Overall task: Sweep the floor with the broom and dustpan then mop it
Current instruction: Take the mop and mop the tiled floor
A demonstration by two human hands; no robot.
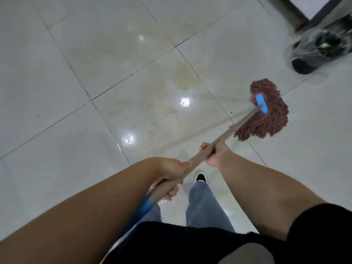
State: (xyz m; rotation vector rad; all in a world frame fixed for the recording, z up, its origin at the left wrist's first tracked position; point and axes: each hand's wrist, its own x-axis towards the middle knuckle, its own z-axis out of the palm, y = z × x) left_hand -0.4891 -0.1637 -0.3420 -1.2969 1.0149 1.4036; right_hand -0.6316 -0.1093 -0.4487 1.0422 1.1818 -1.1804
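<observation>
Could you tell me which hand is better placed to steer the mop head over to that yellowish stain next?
The right hand, probably: it grips the tan wooden handle nearer the reddish-brown string mop head. The left hand holds nearer the blue end, acting as pivot.

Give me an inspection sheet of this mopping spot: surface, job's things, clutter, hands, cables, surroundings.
Surface: glossy pale tiled floor, dark grout lines, a yellowish stain at centre, light glare spots.
Job's things: mop head, reddish-brown strings with a blue clamp, lying on the floor; mop handle slanting back to the person. Broom and dustpan: nothing seen.
Clutter: small dark speck beside the mop head.
Hands: left hand grips the handle near its blue end; right hand grips it further down.
Cables: nothing seen.
Surroundings: blurred dark bin with a clear liner at upper right; dark frame edge beyond it.
</observation>
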